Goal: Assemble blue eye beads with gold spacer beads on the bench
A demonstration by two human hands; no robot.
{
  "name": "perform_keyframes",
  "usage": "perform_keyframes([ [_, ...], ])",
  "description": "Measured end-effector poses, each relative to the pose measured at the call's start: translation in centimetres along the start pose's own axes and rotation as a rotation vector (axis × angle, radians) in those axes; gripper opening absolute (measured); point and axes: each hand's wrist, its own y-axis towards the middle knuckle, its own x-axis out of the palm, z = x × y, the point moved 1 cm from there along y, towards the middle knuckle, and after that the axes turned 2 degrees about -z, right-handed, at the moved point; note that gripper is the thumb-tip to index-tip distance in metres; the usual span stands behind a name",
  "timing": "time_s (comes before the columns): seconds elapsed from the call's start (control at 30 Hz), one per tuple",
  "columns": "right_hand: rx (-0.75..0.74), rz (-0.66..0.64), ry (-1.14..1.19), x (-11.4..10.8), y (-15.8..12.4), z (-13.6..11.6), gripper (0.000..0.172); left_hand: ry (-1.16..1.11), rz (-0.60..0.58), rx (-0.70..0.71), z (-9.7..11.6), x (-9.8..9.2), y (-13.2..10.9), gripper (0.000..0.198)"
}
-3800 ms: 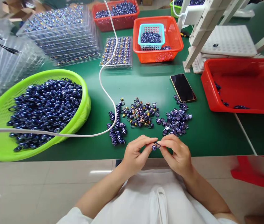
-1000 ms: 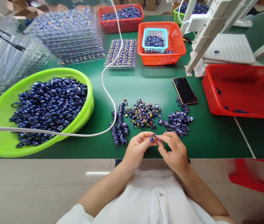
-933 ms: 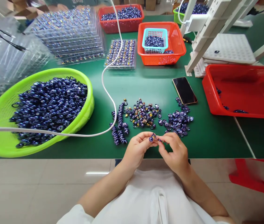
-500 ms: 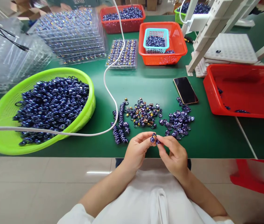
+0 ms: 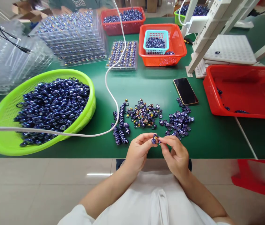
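Between the thumb and fingers of my left hand (image 5: 136,152) is a glossy dark-blue clip-shaped part (image 5: 154,141), curved with a round ball end and a bit of gold colour. My right hand (image 5: 176,153) pinches a small dark-blue piece (image 5: 160,142) against the clip part's right side; fingertips partly hide it. Just beyond the hands lies a pile of similar clip parts with gold and copper bits (image 5: 144,114). To its right is a heap of small dark-blue caps (image 5: 179,123). Left of it stand rows of stacked dark-blue curved parts (image 5: 122,122).
A lime-green basket (image 5: 92,103) full of dark-blue parts stands left, crossed by a white cable (image 5: 112,90). Filled clear trays (image 5: 83,47) are stacked behind. A phone (image 5: 186,91), red bins (image 5: 240,114) and a white post (image 5: 199,47) are at right. Another person sits opposite.
My right fingers have shifted slightly right, opening a small gap beside the clip part's ball end. My left hand keeps its hold; the view has moved slightly.
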Motion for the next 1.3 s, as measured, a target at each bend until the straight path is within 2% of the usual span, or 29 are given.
perform_keyframes([
  [0.13,0.001,-0.03,-0.07,0.0,0.2,0.0,0.031,0.076,-0.01,0.059,0.1,-0.3,0.0,0.025],
  [0.3,-0.053,-0.045,-0.129,-0.5,0.3,-0.2,0.027,0.11,-0.014,0.052,0.1,-0.7,0.0,0.023],
  [0.4,0.028,-0.095,-0.063,-0.7,0.2,-0.2,0.02,0.126,-0.008,0.066,0.1,-0.9,0.0,0.023],
  [0.5,0.177,-0.125,0.098,-0.8,0.1,-0.1,0.011,0.217,0.005,0.12,0.3,-1.0,-0.1,0.023],
  [0.63,0.287,-0.107,0.243,-0.8,0.3,0.0,0.007,0.352,0.018,0.172,0.5,-0.6,-0.5,0.019],
  [1.0,0.334,-0.041,0.307,0.2,0.9,0.0,0.01,0.485,0.035,0.359,0.1,-0.5,-0.5,0.014],
  [1.3,0.368,0.002,0.346,0.3,0.9,0.6,0.011,0.616,-0.075,0.515,0.4,-0.3,-0.7,0.02],
])
